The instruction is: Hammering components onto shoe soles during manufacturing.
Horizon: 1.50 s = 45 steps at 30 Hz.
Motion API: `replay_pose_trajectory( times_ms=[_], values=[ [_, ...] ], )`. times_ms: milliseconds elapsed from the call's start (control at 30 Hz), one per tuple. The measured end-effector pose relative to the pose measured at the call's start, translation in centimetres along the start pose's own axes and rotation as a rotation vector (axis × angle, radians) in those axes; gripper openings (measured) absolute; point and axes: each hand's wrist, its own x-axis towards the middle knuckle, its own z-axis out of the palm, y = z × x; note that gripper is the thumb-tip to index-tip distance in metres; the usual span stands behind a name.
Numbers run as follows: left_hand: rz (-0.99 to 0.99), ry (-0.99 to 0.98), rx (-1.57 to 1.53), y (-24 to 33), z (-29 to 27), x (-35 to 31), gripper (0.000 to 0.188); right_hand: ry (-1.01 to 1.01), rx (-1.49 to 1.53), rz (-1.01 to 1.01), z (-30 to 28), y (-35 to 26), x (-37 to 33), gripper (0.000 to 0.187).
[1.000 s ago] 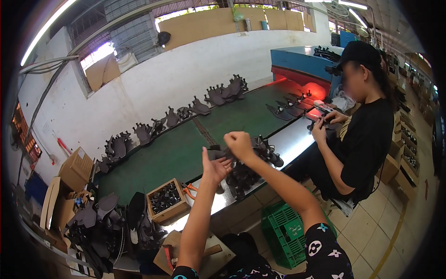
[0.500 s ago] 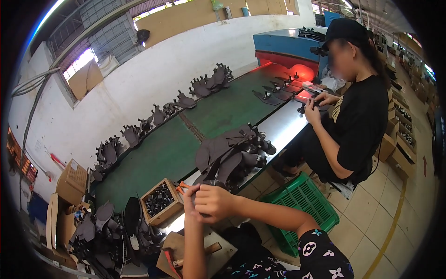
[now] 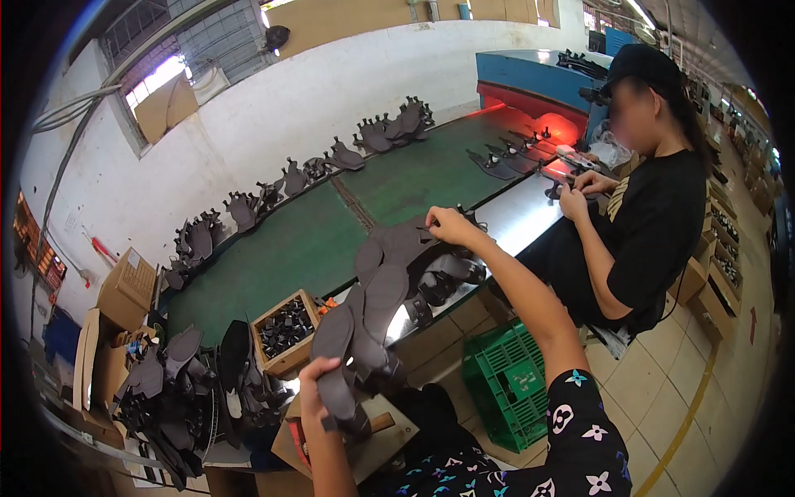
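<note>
My left hand [image 3: 311, 399] is closed on the near end of a dark grey shoe sole [image 3: 337, 392] with dark straps, its thumb over the top edge. This sole is tilted above a wooden board [image 3: 397, 451]. Farther off and to the right, my right hand [image 3: 455, 227] pinches the far end of another sole [image 3: 406, 242]. Between my hands several strapped soles [image 3: 383, 294] overlap in a row along the metal table edge. A hammer with a red head [image 3: 299, 437] lies on the board, partly behind my left forearm.
A wooden box [image 3: 290, 361] of small black parts stands left of the row. Dark soles are heaped [image 3: 178, 398] at lower left; more line the far edge of the green belt [image 3: 257, 277]. A green crate [image 3: 517, 398] stands below. A co-worker [image 3: 654, 224] sits at right, hands on a part.
My hands have parted from being together at the near end of the pile. The right reached away to the far end; the left came nearer with a sole. The soles now lie more stretched out.
</note>
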Motion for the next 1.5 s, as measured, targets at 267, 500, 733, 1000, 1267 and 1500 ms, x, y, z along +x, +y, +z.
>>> replay_pose_trajectory(
  times_ms=[267, 500, 733, 1000, 1267, 1500],
  values=[
    [0.146, 0.212, -0.145, -1.3, -2.9, -6.0, 0.027, 0.619, -0.052, -0.308, -2.6, 2.7, 0.0, 0.013],
    [0.268, 0.328, -0.461, -3.7, -4.2, -6.7, 0.029, 0.574, -0.158, -0.453, 2.0, -2.6, -9.6, 0.023],
    [0.134, 0.086, -0.352, -4.6, -4.9, -7.1, 0.030, 0.239, -0.422, -0.479, 8.1, -2.7, -10.6, 0.066],
    [0.089, 0.062, -0.358, -5.5, -6.5, -7.5, 0.030, 0.080, -0.357, -0.622, 7.8, -2.8, -7.5, 0.056],
    [0.147, -0.092, -0.430, -6.4, -8.0, -7.7, 0.035, 0.302, -0.158, -0.590, 9.4, -2.2, -5.1, 0.021],
    [0.213, -0.012, -0.418, -6.8, -8.2, -7.9, 0.043, 0.185, -0.037, -0.487, 6.5, -4.4, -1.2, 0.022]
  ],
)
